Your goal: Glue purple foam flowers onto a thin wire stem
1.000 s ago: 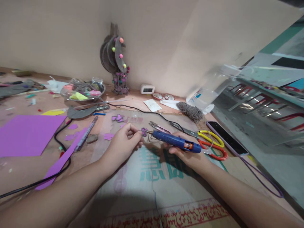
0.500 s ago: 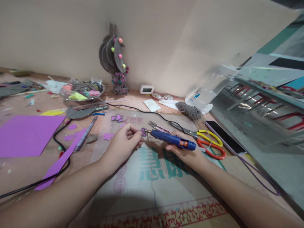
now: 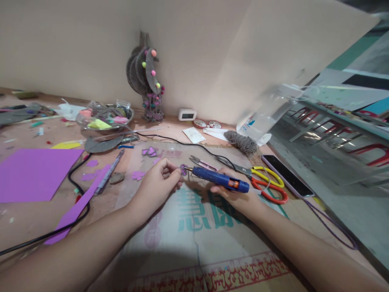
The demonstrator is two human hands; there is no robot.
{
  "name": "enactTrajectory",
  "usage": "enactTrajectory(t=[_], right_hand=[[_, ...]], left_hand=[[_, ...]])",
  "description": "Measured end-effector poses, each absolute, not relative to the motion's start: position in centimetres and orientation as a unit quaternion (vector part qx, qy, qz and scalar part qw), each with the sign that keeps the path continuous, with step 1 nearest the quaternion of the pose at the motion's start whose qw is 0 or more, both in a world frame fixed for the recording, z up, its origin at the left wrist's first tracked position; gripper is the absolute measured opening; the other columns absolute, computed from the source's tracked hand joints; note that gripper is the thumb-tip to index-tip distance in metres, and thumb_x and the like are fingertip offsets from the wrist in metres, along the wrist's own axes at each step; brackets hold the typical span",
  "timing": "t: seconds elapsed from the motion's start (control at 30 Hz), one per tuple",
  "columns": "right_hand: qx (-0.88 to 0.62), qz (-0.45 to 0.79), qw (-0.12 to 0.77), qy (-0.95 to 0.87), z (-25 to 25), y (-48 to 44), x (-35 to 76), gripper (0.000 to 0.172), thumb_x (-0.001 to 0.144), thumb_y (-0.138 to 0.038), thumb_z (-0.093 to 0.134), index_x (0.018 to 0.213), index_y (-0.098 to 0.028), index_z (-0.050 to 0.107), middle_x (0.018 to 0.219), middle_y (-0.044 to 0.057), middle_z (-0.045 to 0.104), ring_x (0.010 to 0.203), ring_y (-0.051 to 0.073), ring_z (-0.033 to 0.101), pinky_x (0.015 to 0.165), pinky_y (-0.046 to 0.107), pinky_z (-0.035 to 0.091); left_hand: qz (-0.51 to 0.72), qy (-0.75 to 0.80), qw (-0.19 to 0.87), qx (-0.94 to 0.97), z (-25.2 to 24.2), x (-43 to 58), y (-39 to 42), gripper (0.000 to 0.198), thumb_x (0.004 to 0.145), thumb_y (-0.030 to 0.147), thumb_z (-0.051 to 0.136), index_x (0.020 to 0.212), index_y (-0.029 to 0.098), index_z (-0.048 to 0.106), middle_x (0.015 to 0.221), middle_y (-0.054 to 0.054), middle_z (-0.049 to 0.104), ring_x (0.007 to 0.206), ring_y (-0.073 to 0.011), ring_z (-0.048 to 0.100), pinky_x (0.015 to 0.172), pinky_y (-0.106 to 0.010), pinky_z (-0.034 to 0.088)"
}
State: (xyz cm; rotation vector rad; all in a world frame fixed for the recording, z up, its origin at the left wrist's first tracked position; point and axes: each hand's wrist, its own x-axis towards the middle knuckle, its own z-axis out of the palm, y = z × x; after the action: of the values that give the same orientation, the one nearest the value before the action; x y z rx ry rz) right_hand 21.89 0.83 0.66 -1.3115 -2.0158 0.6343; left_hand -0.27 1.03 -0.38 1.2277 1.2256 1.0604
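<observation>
My left hand (image 3: 165, 178) pinches a small purple flower piece (image 3: 183, 170) with a dark outline between thumb and fingers. In my right hand (image 3: 231, 197) is a blue glue gun (image 3: 212, 176), held from below with its nozzle pointing left. The metal tip (image 3: 189, 168) meets or nearly meets the flower; I cannot tell whether they touch. A glue stick (image 3: 258, 191) sticks out of the gun's back end. Beyond my left hand lie purple heart shapes with grey edges (image 3: 149, 152) and a loose purple flower cutout (image 3: 138, 175). Part of my right hand is hidden behind the gun.
Scissors with yellow and red handles (image 3: 270, 190), small snips (image 3: 203, 162) and a phone (image 3: 287, 174) lie to the right. Grey yarn (image 3: 241, 142) and a small clock (image 3: 187, 114) are behind. Purple sheet (image 3: 36, 174), pen (image 3: 109, 172) and black cable (image 3: 71, 178) are left.
The glue gun and both hands keep almost the same position; the gun sits very slightly farther left. The camera view has shifted a little.
</observation>
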Motion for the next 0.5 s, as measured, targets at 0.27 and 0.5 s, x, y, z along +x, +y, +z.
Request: enactTrajectory(t=[0.27,0.5], right_hand=[[-0.504,0.234,0.321,-0.767,0.33,0.94,22.24,0.028,0.072,-0.046,0.071,0.077,-0.021,0.062,0.071,0.001,0.063,0.064,0.017,0.058,0.061,0.029,0.046],[-0.512,0.246,0.324,-0.756,0.88,0.68,21.9,0.035,0.072,-0.053,0.067,0.072,-0.019,0.059,0.065,0.001,0.061,0.059,0.016,0.055,0.053,0.028,0.043]], left_hand=[[0.441,0.508,0.524,0.523,-0.62,-0.28,0.94,0.013,0.08,0.028,0.054,0.074,0.019,0.047,0.057,0.003,0.061,0.053,-0.0108,0.057,0.053,-0.022,0.044],[0.449,0.499,0.524,0.525,-0.64,-0.15,1.07,0.013,0.079,0.026,0.054,0.073,0.019,0.046,0.057,0.003,0.06,0.055,-0.0115,0.057,0.055,-0.022,0.045]])
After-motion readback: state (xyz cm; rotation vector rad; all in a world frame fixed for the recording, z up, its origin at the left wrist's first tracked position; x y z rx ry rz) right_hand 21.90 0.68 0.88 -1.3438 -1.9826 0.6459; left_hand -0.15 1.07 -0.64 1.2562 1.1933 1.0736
